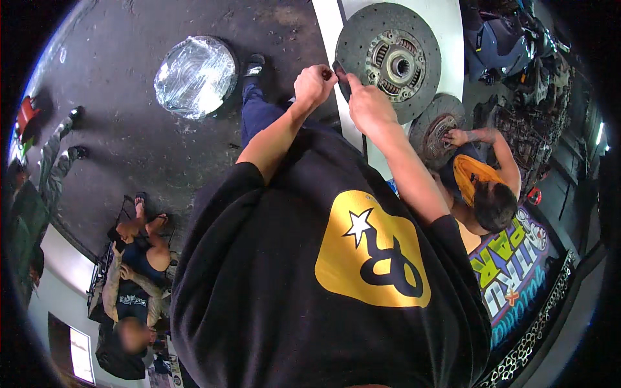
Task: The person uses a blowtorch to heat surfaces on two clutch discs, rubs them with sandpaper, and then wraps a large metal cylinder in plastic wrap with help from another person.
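A dark workshop floor [278, 29] runs beside a white bench [452, 39], with metal parts [530, 129] heaped beyond. On the bench lies the larger clutch disc [428, 40], its splined hub facing up. I stand over it, my right hand [371, 107] at its near-left rim, fingers closed on a dark strip [342, 76], index finger stretched along it. My left hand [315, 85] is just beside, fingers curled in; what they pinch, if anything, I cannot tell. The step in hand looks like close handwork with the strip at the rim; the next move seems to call for a steady grip and fingertips kept off the edge. To my right, a co-worker's hand [456, 137] touches a smaller disc [430, 123]. On the floor to my left sits a round bundle [196, 77] in shiny wrap, its contents hidden; I make out no open container.
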`<state>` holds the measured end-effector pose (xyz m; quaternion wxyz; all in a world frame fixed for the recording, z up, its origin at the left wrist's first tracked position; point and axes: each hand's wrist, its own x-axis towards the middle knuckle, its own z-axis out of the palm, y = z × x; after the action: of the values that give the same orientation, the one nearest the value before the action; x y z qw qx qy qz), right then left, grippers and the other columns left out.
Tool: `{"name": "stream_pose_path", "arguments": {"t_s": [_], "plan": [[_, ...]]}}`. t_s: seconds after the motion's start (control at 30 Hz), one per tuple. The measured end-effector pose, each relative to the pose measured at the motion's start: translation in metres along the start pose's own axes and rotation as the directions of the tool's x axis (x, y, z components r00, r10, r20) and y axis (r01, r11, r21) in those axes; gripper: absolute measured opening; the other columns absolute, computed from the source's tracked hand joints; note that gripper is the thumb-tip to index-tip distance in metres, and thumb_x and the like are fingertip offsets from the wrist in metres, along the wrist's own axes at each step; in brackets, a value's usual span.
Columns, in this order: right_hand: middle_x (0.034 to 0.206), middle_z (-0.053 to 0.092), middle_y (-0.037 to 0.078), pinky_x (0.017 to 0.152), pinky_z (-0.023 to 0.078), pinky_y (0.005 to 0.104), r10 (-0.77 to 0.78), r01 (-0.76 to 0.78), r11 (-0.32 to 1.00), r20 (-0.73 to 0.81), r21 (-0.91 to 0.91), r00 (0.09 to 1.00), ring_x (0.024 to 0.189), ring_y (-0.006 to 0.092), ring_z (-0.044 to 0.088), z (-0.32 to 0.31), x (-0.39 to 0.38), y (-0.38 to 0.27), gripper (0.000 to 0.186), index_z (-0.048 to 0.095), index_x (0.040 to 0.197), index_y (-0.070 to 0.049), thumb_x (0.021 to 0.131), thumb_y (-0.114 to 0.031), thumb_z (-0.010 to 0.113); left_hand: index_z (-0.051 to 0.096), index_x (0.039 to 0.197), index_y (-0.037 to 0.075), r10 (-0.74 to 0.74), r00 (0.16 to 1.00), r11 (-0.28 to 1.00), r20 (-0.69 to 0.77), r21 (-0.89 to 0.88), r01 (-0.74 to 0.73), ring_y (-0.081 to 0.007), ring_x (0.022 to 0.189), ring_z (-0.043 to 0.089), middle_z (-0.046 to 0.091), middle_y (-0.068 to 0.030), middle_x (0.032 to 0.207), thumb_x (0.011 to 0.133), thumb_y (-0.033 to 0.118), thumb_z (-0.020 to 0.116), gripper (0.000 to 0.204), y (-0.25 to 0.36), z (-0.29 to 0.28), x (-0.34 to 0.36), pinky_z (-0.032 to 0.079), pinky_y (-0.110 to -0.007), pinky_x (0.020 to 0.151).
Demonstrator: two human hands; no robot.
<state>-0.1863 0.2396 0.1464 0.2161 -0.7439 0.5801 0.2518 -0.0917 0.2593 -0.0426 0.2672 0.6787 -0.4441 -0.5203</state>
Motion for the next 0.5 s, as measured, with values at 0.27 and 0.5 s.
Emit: {"name": "stream_pose_path", "arguments": {"t_s": [0.27,0.5], "plan": [[0.107,0.070,0.031,0.091,0.054,0.0555,-0.046,0.038,0.997,0.128,0.064,0.991,0.100,0.0475,0.069,0.026,-0.004,0.027,0.044,0.054,0.141,-0.004,0.099,-0.010,0.045,0.079,0.105,0.006,-0.099,0.993,0.993,-0.056,-0.072,0.095,-0.0346,0.095,0.075,0.077,-0.0176,0.101,0.089,0.030,0.067,0.031,-0.011,-0.006,-0.004,0.058,-0.042,0.084],[0.089,0.071,0.029,0.081,0.056,0.0550,-0.026,0.035,0.988,-0.061,0.148,0.998,0.089,0.0474,0.070,-0.025,-0.039,0.018,0.047,0.053,0.141,-0.003,0.095,-0.010,0.058,0.078,0.108,0.001,-0.124,0.983,0.933,0.134,-0.321,0.161,-0.0187,0.076,0.077,0.079,-0.0110,0.085,0.094,0.024,0.068,0.029,-0.011,0.001,-0.003,0.059,-0.032,0.075]]}}
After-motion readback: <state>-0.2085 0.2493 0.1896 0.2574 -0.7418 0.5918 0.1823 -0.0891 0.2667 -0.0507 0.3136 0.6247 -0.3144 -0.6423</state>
